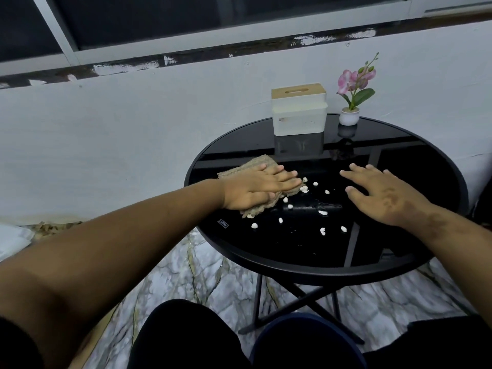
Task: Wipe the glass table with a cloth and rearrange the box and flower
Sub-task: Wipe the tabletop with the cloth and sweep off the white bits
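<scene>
left hand point(255, 189) flat on the cloth point(262, 166), fingers pressed together, right hand point(383, 194) spread empty — sweep crumbs point(323, 213) toward 3 o'clock off the desk point(306, 267), keep pressure even.

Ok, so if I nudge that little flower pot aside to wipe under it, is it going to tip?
Probably, if pushed high. The flower stands tall over a small round white pot, so it looks top-heavy. The glass table looks glossy, so a low push on the pot would likely slide it. Lifting by the pot seems safer.
</scene>
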The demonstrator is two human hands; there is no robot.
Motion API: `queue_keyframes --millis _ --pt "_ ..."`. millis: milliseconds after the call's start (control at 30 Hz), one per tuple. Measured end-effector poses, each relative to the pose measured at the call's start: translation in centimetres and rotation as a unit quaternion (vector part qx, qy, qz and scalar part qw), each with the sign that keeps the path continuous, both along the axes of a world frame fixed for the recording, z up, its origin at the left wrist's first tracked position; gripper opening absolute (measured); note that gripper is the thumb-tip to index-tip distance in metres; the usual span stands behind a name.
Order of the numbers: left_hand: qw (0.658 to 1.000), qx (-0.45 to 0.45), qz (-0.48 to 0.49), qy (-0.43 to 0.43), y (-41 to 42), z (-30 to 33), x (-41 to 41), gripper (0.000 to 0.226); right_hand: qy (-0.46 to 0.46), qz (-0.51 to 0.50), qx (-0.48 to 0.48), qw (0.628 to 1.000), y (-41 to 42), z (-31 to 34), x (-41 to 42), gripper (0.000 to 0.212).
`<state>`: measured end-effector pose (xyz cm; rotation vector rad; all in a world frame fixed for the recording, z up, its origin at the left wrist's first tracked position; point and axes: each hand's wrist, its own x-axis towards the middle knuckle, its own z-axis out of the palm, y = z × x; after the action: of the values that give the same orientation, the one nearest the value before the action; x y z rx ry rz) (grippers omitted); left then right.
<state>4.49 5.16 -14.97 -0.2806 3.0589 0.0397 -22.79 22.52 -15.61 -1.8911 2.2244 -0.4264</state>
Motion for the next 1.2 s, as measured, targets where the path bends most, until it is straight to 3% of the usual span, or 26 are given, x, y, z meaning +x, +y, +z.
queue_keyframes --millis 100,233,367,567,800,1200 --pt "1.0 0.004 0.01 -0.003 -0.4 0.4 -0.1 0.056 -0.03 -0.008 -0.019 0.999 0.1 0.2 0.1 0.052" --pt "0.995 0.012 0.094 -0.012 -2.9 1.0 0.6 0.059 -0.046 -0.022 -0.072 0.996 1.0 1.0 0.4 0.049" --pt "0.988 0.021 0.153 -0.008 -3.7 1.1 3.1 0.059 -0.019 -0.022 -0.033 0.999 2.7 0.8 0.5 0.05" --pt "0.964 0.012 0.265 0.02 2.8 0.0 6.2 0.056 0.007 -0.036 -0.001 0.999 3.8 0.3 1.2 0.053" --pt "0.921 0.011 0.386 0.046 10.9 -1.2 2.7 0.058 0.025 -0.041 0.0 0.999 3.6 0.0 1.2 0.054" --pt "0.911 0.027 0.409 0.049 9.4 -1.1 3.7 0.059 0.023 -0.037 -0.008 0.999 3.9 0.0 1.2 0.054"
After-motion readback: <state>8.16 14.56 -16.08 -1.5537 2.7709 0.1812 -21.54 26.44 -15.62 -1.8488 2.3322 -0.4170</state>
